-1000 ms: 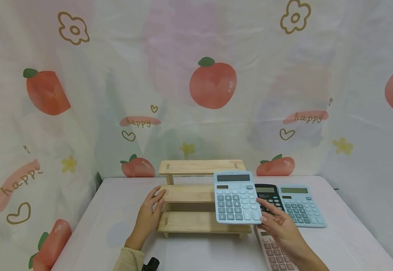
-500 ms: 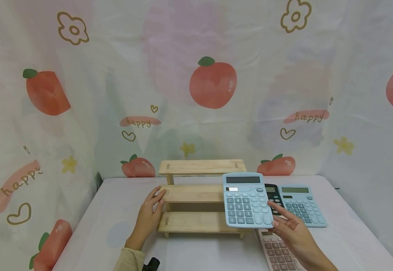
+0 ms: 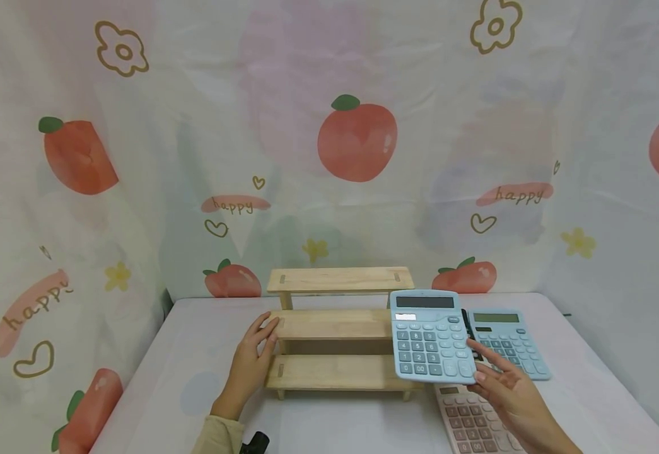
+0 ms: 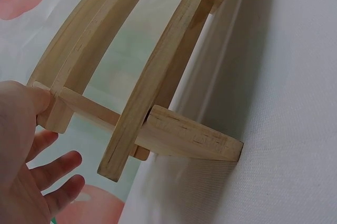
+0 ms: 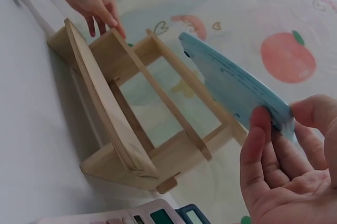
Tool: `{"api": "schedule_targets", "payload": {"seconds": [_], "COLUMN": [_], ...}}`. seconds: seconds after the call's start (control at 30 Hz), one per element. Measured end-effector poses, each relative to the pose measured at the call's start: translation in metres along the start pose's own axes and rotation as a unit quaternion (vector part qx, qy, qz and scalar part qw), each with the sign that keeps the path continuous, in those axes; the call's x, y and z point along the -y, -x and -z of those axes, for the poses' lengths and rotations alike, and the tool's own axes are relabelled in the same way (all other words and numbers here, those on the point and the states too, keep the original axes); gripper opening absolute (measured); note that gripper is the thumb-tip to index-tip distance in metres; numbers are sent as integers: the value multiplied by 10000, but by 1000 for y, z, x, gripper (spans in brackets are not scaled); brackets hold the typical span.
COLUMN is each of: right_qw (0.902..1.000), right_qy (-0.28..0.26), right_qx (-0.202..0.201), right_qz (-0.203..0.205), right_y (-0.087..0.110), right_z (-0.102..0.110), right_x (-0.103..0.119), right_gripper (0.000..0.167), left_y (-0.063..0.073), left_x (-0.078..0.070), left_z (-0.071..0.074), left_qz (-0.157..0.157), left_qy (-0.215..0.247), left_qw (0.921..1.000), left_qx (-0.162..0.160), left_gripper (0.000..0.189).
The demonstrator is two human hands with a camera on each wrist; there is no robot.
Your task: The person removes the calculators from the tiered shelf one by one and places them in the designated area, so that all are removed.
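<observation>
A light blue calculator (image 3: 432,337) is held up in my right hand (image 3: 512,394), which pinches it at its lower right edge. In the right wrist view the calculator (image 5: 237,84) shows edge-on, thumb on one face and fingers on the other. It overlaps the right end of a three-tier wooden shelf (image 3: 335,372). My left hand (image 3: 246,366) holds the left end of the middle tier. In the left wrist view the thumb lies on the tier's end, and the other fingers of this hand (image 4: 31,155) extend below it.
On the table (image 3: 193,353), right of the shelf, lie a second blue calculator (image 3: 511,340) and a pink one (image 3: 468,419). A black calculator (image 3: 466,321) is mostly hidden behind the held one. A patterned cloth (image 3: 357,208) hangs behind.
My right hand has moved to the right with the blue calculator, uncovering more of the shelf and covering more of the black calculator. The left hand stays on the shelf.
</observation>
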State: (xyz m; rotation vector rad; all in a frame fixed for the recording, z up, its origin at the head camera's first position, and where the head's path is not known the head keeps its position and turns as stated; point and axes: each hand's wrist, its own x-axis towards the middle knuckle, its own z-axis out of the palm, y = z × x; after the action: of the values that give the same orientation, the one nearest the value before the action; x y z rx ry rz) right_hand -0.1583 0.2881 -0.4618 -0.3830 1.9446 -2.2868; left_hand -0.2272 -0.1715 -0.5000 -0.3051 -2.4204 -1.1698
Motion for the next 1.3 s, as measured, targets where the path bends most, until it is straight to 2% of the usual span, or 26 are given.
{"api": "schedule_targets", "payload": {"seconds": [0.27, 0.6, 1.1, 1.23, 1.3], "right_qw": [9988, 9977, 9960, 9948, 9959], "right_qy": [-349, -520, -848, -960, -872], "right_qx": [275, 348, 260, 270, 198], "right_qz": [228, 269, 141, 212, 157], "right_y": [4, 8, 16, 21, 24], "right_z": [13, 32, 59, 68, 73], "right_x": [-3, -8, -11, -14, -16], "right_gripper": [56, 56, 56, 57, 56], "left_y": [0, 0, 0, 0, 0], "left_x": [0, -1, 0, 1, 1], "left_z": [0, 1, 0, 0, -1], "left_qz": [-3, -9, 9, -11, -11], "left_qy": [-3, -38, -28, -7, -2], "left_qw": [10000, 10000, 10000, 10000, 10000], "left_qx": [-20, 1, -11, -24, -18], "left_gripper": [36, 37, 37, 36, 37]}}
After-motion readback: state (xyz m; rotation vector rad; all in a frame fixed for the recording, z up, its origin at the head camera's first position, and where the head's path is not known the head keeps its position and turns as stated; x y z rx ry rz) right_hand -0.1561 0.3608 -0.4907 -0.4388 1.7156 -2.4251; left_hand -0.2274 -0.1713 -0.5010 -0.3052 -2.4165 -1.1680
